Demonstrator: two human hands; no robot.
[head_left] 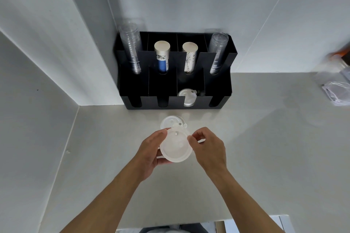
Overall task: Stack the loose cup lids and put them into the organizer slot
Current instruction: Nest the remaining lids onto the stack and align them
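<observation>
A person's left hand [151, 150] cups a white lid [175, 145], fingers curled under its rim at 9 o'clock, while the right hand [207, 147] pinches the edge at 3 o'clock between thumb and fingertips. Another lid [169, 121] lies on the counter [265, 138] just beyond, at 12 o'clock, partly overlapped. Seating rims squarely, spouts aligned, should keep the stack true. Farther at 12 o'clock, the black organizer [175, 81] against the white wall [189, 5] already holds lids [187, 96] in its third front slot; cups stand behind.

Matt translucent plastic lid [175, 147]
</observation>
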